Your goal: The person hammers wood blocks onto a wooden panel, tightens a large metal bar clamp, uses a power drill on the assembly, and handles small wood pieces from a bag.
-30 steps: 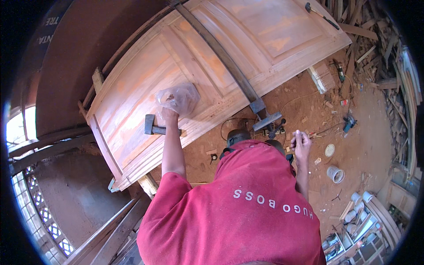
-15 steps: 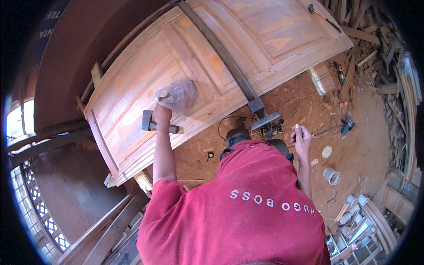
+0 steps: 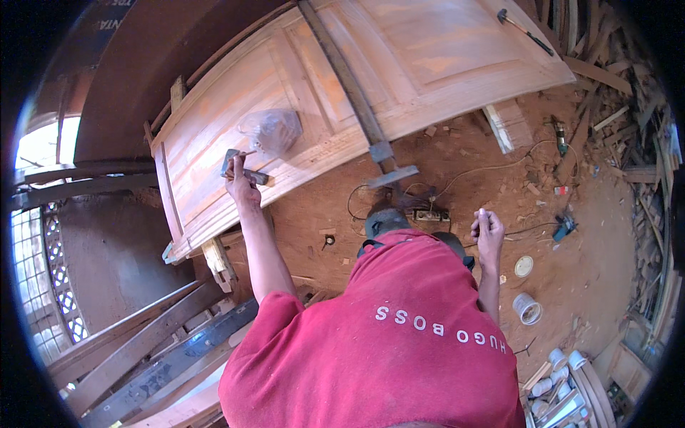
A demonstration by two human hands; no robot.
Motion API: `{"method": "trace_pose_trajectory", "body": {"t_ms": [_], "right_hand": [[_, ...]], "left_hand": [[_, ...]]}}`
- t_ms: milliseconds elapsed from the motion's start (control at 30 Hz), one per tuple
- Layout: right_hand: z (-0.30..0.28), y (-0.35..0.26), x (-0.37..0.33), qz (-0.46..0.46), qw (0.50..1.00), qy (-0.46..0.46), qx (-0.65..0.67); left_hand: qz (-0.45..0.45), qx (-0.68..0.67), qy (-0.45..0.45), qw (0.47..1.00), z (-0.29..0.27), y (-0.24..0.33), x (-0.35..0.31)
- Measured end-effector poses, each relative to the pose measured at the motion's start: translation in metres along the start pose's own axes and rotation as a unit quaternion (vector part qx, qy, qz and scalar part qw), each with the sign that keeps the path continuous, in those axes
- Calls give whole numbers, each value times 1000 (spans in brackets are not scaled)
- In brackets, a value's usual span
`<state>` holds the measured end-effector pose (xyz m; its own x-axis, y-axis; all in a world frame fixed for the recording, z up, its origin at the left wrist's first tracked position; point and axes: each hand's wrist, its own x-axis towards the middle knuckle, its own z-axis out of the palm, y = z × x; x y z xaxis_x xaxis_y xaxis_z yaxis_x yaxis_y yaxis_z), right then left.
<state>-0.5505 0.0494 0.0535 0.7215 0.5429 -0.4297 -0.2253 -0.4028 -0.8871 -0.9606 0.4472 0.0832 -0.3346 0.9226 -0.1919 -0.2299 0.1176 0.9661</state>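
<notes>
My left hand [image 3: 242,187] is raised by the near edge of a large panelled wooden door [image 3: 207,157], its fingers closed on a small thin stick [image 3: 247,153]. Beside and partly behind those fingers lies a mallet-like hammer with a blocky head [image 3: 230,162] on the door. A crumpled clear plastic bag [image 3: 275,134] rests just past the stick. Out to the right, over the earth floor, my right hand [image 3: 489,232] is held up with fingers curled together; whatever they may hold is too small to make out.
A long metal bar clamp [image 3: 349,78] crosses the door. Another hammer [image 3: 524,32] lies at its far right. The floor [image 3: 464,175] holds a power strip [image 3: 432,214], cables, a drill [image 3: 561,135], a blue power tool [image 3: 564,228] and a plastic tub [image 3: 527,308]. Planks [image 3: 157,342] are stacked at left.
My left hand has drawn back from the mouth of the plastic bag toward the door's near edge, and a thin stick now shows in its fingers. My right hand stays raised, fingers curled.
</notes>
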Motion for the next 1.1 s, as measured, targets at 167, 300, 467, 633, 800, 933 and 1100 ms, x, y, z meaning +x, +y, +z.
{"method": "trace_pose_trajectory", "body": {"t_ms": [167, 300, 467, 633, 800, 933, 1100], "right_hand": [[-97, 14, -10, 7, 1000, 15, -15], [-178, 21, -16, 2, 999, 49, 18], [-251, 41, -12, -8, 989, 134, 67], [-270, 45, -1, 9, 979, 156, 129], [-266, 44, 43, 21, 984, 137, 113], [-265, 16, 112, 25, 989, 121, 78], [-267, -33, 227, -39, 992, 120, 31]], "left_hand": [[110, -42, -64, 991, 50, -3, -105], [12, -86, -128, 988, 102, -21, -188], [-78, 46, -176, 980, 170, -102, -266], [7, 249, -483, 839, 244, -188, -382], [1, 332, -627, 705, 316, -202, -453], [60, 411, -671, 614, 382, -233, -430], [30, 421, -657, 625, 480, -252, -385]]}}
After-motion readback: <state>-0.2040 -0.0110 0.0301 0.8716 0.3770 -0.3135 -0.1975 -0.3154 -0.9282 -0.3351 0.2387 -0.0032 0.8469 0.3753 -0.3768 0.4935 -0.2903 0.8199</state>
